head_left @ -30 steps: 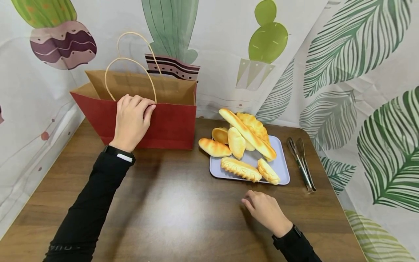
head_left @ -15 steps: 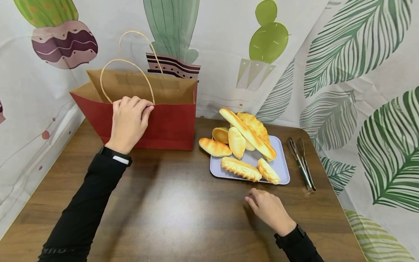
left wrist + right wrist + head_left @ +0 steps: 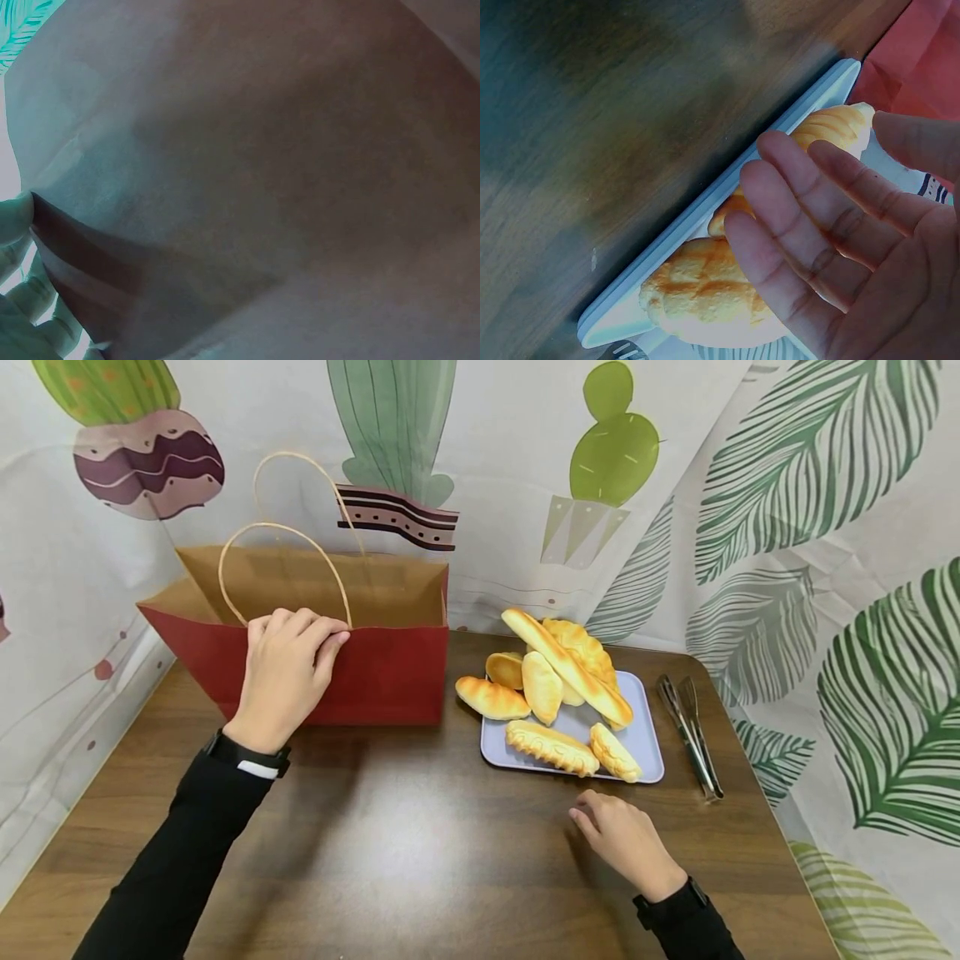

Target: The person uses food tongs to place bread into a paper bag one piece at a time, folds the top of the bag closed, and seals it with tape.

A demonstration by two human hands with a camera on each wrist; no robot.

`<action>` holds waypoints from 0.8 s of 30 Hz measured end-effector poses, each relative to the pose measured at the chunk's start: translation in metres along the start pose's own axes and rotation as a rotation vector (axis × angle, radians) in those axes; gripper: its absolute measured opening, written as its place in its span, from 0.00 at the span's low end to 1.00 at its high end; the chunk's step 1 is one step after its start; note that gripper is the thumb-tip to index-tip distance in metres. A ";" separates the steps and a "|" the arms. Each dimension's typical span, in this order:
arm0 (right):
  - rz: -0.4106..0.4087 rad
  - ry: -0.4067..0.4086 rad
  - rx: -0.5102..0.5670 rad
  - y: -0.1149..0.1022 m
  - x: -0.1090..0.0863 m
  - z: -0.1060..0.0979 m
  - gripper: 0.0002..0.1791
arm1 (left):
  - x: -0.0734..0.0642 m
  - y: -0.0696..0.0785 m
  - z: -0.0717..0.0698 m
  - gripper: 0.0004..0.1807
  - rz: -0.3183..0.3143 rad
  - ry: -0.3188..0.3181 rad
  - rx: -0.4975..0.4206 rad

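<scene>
My left hand [image 3: 285,672] grips the upper front edge of a red paper bag [image 3: 390,672], thumb on the outside, beside the base of its cord handle [image 3: 288,529]. The bag stands upright with its brown mouth gaping. In the left wrist view, fingertips [image 3: 15,217] pinch the paper edge and the bag's red side [image 3: 300,150] fills the picture. My right hand [image 3: 626,843] holds nothing, its fingers loosely bent, just in front of a lavender tray [image 3: 652,752]. Several breads lie there, including a long loaf [image 3: 566,668] across the others and a ridged roll [image 3: 551,747].
Metal tongs [image 3: 690,739] lie right of the tray, near the right edge of the wooden table [image 3: 420,877]. One oval bread [image 3: 492,698] overhangs the tray's left rim, close to the bag. A cloth printed with cacti and leaves [image 3: 510,452] hangs behind.
My left hand has drawn the bag toward me and slightly left, its handles swinging along. The right hand has shifted a little to the right. Tray, breads and tongs stay put.
</scene>
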State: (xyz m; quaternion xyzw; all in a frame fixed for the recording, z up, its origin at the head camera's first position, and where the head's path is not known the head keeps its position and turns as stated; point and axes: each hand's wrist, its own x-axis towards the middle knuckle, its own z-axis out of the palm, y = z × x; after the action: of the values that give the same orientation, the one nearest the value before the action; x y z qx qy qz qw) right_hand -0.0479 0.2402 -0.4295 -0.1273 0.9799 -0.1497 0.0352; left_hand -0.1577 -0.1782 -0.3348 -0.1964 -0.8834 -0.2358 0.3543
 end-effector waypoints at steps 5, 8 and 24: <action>0.010 0.004 0.012 0.002 -0.001 -0.001 0.07 | -0.011 0.009 -0.006 0.04 0.041 0.003 -0.006; 0.015 0.003 0.015 0.003 -0.001 -0.001 0.06 | -0.016 0.015 -0.010 0.03 0.060 0.001 -0.015; 0.031 0.016 0.031 0.008 -0.005 -0.001 0.07 | -0.047 0.049 -0.029 0.06 0.201 -0.044 -0.088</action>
State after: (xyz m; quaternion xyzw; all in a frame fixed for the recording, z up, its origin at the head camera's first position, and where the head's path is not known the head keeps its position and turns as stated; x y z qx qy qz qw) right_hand -0.0450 0.2495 -0.4306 -0.1103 0.9795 -0.1654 0.0314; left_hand -0.0854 -0.1625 -0.3362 -0.3044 -0.8556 -0.2335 0.3475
